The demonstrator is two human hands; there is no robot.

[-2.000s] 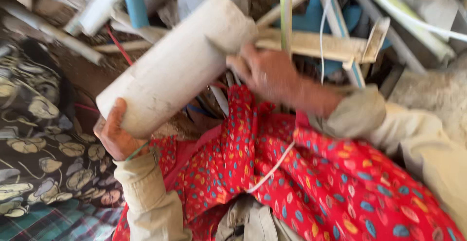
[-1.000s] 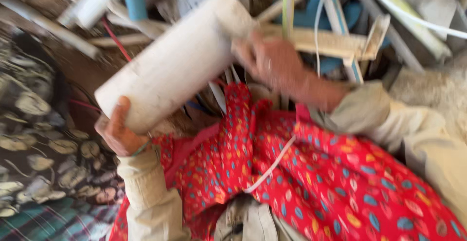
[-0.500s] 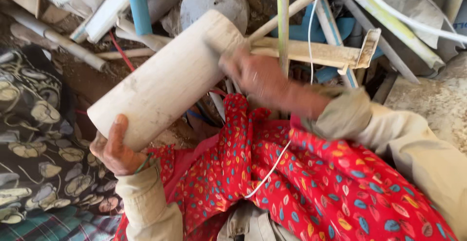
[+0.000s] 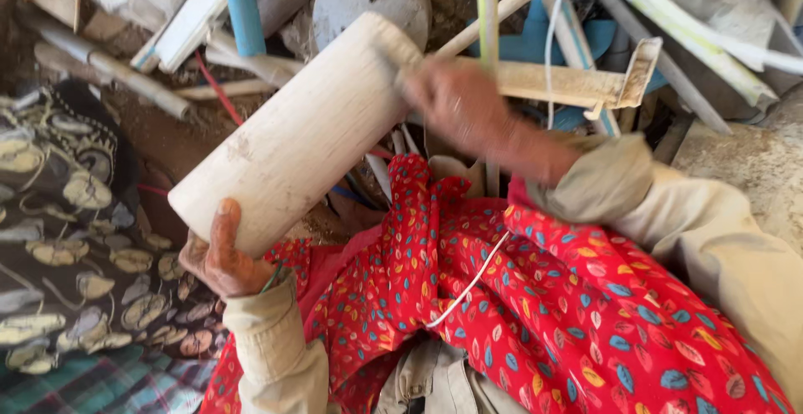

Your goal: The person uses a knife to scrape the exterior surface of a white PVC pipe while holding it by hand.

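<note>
Hands grip 1 thick pale cylinder [image 4: 301,130], tilted from lower left to upper right above red patterned cloth [image 4: 535,314]. The left hand [image 4: 222,255] is clamped around its lower end; the right hand [image 4: 456,104], blurred, presses against the upper end. Since a moment ago the cylinder has shifted slightly right and the right hand moved along it, so handling continues.

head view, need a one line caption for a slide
Left hand grips the lower end of a pale wooden cylinder while the blurred right hand rests at its upper end, above red patterned cloth.
</note>
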